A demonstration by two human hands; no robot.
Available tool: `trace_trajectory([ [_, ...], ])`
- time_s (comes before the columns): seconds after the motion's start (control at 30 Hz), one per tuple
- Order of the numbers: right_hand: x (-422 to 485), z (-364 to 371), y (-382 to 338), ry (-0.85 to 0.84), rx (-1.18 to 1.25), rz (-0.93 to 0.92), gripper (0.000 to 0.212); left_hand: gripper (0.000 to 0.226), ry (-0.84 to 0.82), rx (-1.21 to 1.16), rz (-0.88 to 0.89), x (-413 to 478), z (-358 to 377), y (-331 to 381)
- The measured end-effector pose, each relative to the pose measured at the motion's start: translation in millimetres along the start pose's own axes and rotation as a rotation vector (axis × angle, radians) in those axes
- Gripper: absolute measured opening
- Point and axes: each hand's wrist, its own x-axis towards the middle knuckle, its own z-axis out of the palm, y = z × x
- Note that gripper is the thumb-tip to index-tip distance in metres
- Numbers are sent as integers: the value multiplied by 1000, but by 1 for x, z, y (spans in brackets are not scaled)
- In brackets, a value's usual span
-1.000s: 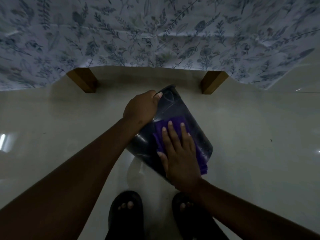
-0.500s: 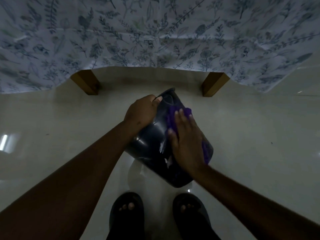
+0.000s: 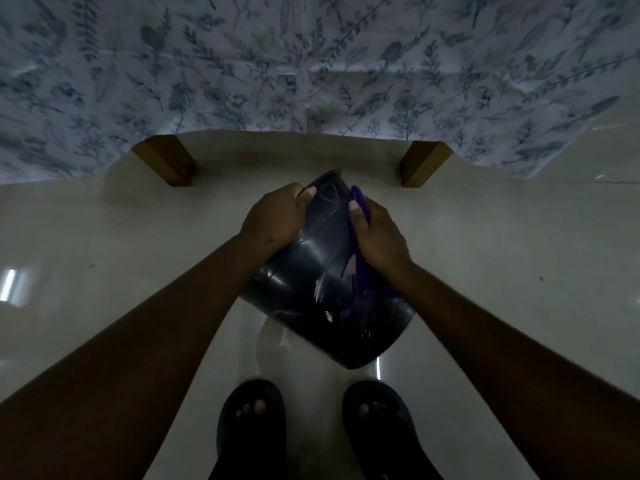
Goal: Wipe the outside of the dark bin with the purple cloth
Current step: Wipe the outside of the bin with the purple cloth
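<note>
The dark bin (image 3: 311,282) is glossy and tilted over the pale floor, its far end pointing at the table and its wider end near my feet. My left hand (image 3: 273,218) grips the bin's far left edge. My right hand (image 3: 379,237) presses the purple cloth (image 3: 360,271) against the bin's right side. Most of the cloth is hidden under my palm; a strip shows above my fingers and along the bin's side.
Two wooden table legs (image 3: 166,164) (image 3: 424,162) stand just beyond the bin, under a hanging floral tablecloth (image 3: 311,64). My feet in dark sandals (image 3: 252,427) (image 3: 377,424) are right below the bin. Shiny pale floor (image 3: 519,254) spreads to both sides.
My right hand has slid the purple cloth from the bin's upper face, up and over to its right side. The left hand has kept its grip on the far edge.
</note>
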Motion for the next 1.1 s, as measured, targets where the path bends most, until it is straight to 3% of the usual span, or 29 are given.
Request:
trace_trajectory([
  [0.07, -46, 13, -5, 46, -144, -134, 65, 45, -6, 23, -29, 6, 2, 3],
  [0.17, -117, 32, -2, -26, -433, -418, 73, 40, -26, 34, -25, 14, 4, 11],
  [0.27, -117, 36, 11, 32, -531, -540, 74, 40, -10, 23, 6, 15, 4, 15],
  [0.37, -88, 21, 3, 11, -389, -458, 67, 37, -30, 1, 29, 10, 1, 13],
  [0.43, -51, 14, 6, 61, -244, -297, 67, 36, -32, -20, 34, 6, -1, 11],
  [0.57, 3, -3, 4, 0, 27, 40, 74, 43, -15, 6, -5, 5, -1, 9],
  [0.63, -29, 9, 1, 44, -102, -57, 65, 42, -23, 51, -28, 11, 0, 13],
  [0.7, -78, 20, -6, 38, -272, -282, 66, 41, -43, 85, -39, 18, 2, 20],
  [0.77, -100, 24, -1, 17, -359, -394, 67, 40, -37, 81, -36, 21, 3, 26],
  [0.97, -45, -4, 14, 62, -260, -281, 60, 33, -19, -94, 108, -10, -8, 11],
  [1.1, -31, -5, 14, 140, -236, -200, 57, 33, -6, -78, 92, -6, -9, 12],
])
